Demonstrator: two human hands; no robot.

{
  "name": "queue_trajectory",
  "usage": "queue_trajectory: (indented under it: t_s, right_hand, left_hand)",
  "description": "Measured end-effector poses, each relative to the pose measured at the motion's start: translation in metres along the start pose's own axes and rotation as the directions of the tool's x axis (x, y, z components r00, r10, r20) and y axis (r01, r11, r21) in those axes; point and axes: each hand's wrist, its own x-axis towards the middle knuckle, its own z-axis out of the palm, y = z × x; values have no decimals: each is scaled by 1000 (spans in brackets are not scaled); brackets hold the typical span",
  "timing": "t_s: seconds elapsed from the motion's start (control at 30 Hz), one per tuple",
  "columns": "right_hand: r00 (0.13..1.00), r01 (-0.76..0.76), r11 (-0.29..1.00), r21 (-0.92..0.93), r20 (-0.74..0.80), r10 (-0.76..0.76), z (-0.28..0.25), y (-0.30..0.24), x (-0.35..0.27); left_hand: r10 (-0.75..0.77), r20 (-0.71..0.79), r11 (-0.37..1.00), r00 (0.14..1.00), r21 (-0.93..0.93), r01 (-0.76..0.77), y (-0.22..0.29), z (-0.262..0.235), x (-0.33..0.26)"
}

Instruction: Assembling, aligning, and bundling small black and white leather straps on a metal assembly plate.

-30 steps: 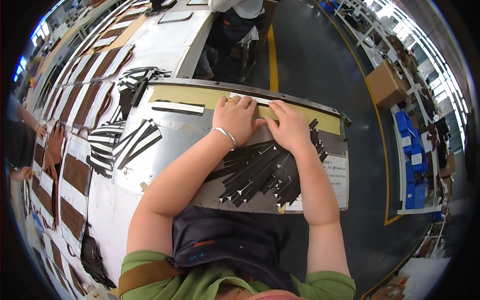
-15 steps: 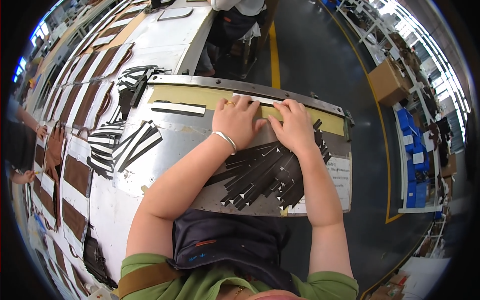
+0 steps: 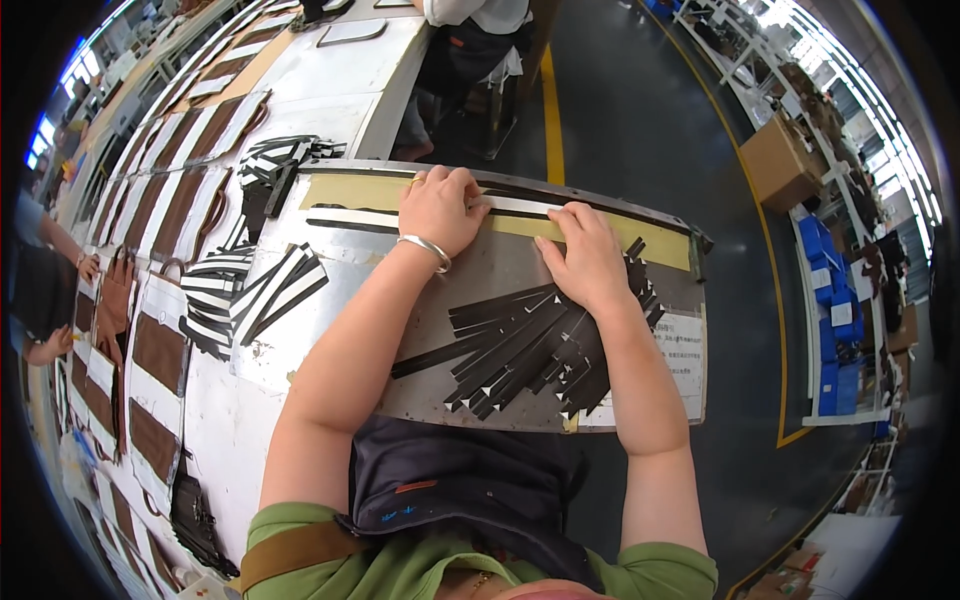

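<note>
A narrow black-and-white strip (image 3: 519,206) lies along the yellow band (image 3: 340,191) near the far edge of a metal work plate (image 3: 400,290). My left hand (image 3: 438,217), wearing a ring and a silver bangle, is closed on the strip's left part with fingers curled and thumb pressed in. At its right part, my right hand (image 3: 588,255) holds the strip down with its fingertips, thumb a little apart. Left of my left hand lies another black-and-white strip (image 3: 350,217), partly covered by that hand. Below my hands spreads a loose pile of black strips (image 3: 525,345).
Black-and-white strips (image 3: 275,295) are heaped on the white table at left. Brown-and-white striped panels (image 3: 160,350) lie beyond, beside a co-worker's hands (image 3: 62,342). A metal bar (image 3: 560,190) edges the plate. Shelving with blue bins (image 3: 838,300) stands across the aisle.
My left hand has shifted left, exposing more of the strip between my hands. My right hand stays nearly in place. The far metal bar now shows a narrower face.
</note>
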Motion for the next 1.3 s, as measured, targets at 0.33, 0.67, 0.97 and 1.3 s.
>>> queue_trajectory:
  t_s: [0.33,0.67,0.97,1.3]
  right_hand:
    - [999,4,1000,-10,47,-3,-2,-5,2]
    - [998,-31,995,-99,55,36,0,-4,0]
    - [999,6,995,-102,34,-3,0,-3,6]
    - [1000,21,998,-63,8,-21,-3,-4,7]
  left_hand:
    - [-149,166,830,975,-515,215,-2,0,12]
    - [314,-4,947,949,79,-312,20,-6,-17]
    - [298,106,943,949,124,-309,33,8,-29]
    - [334,20,927,942,174,-332,36,8,-26]
